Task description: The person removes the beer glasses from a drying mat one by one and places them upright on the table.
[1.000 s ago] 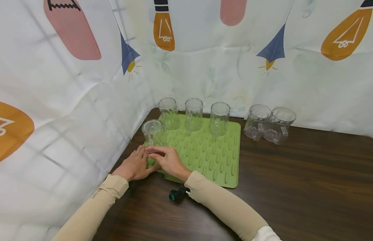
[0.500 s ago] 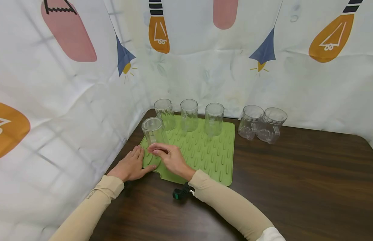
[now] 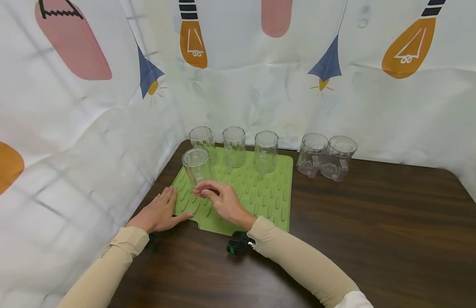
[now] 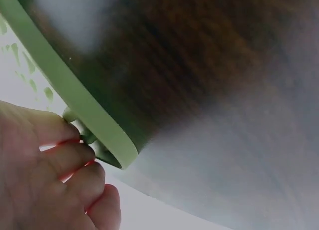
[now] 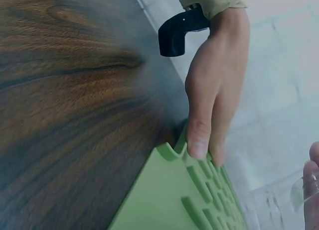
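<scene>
A clear glass mug (image 3: 198, 164) stands at the left part of the green ridged mat (image 3: 276, 205). My right hand (image 3: 226, 201) pinches it low on its near side, where the handle seems to be; the fingers hide that part. My left hand (image 3: 156, 214) lies flat across the mat's near left edge, fingers straight and thumb spread. In the right wrist view, the left hand's thumb (image 5: 197, 145) rests by the mat's notched corner. The left wrist view shows fingers (image 4: 75, 158) against the mat's raised rim (image 4: 99, 120).
Three more glass mugs, the middle one (image 3: 234, 147) among them, line the mat's back edge. Right of the mat, two glass mugs (image 3: 311, 155) stand close together on the dark wooden table (image 3: 376, 222). A printed white cloth (image 3: 230, 94) borders the table's back and left.
The head view has shifted slightly right. Relative to the mat, my right hand and the glass mug have moved a little to the right. My left hand stays at the mat's edge.
</scene>
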Motion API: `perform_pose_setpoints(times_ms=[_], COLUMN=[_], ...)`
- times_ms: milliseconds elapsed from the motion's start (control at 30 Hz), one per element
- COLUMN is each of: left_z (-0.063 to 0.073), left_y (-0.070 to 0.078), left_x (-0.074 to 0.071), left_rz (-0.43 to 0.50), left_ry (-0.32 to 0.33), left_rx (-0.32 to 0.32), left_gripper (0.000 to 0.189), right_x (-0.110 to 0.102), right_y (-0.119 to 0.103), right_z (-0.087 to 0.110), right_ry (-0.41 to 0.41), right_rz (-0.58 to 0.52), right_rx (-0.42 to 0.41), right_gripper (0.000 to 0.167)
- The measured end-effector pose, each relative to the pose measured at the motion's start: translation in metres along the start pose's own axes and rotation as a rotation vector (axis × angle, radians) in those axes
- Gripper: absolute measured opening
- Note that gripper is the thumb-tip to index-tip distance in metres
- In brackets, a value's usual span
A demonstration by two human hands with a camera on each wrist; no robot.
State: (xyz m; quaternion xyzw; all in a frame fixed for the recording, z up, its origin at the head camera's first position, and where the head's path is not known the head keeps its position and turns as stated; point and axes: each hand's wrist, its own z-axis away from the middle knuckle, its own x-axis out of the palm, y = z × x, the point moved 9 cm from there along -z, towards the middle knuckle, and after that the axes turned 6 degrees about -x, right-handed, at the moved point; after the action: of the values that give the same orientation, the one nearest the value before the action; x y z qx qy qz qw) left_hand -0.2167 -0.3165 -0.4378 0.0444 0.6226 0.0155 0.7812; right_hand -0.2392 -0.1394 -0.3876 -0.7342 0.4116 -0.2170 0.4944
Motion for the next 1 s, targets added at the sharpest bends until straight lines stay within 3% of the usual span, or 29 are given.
perform_pose_setpoints(times_ms=[200,433,800,1000], left_z=[-0.003,-0.008,-0.004,-0.004], left_y=[0.0,0.011,0.043,0.058], left_x=[-0.002,-0.011,-0.029,-0.035], left_rz=[-0.001,-0.015,0.107,0.108], left_ry=[-0.021,0.032,0.061,0.087], left_rx=[0.003,0.061,0.148,0.189], left_gripper=[0.114,0.106,0.104,0.097], right_x=[-0.013,-0.025,-0.046,-0.059], right_y=[-0.005,-0.01,-0.018,-0.025], right_z=[0.006,0.014,0.03,0.035], right_ry=[0.008,0.008,0.017,0.034], right_rz=[0.012,0.042,0.094,0.158], right_rx=[0.018,0.001,0.012,0.007], right_gripper=[0.024,0.024,0.023,0.023])
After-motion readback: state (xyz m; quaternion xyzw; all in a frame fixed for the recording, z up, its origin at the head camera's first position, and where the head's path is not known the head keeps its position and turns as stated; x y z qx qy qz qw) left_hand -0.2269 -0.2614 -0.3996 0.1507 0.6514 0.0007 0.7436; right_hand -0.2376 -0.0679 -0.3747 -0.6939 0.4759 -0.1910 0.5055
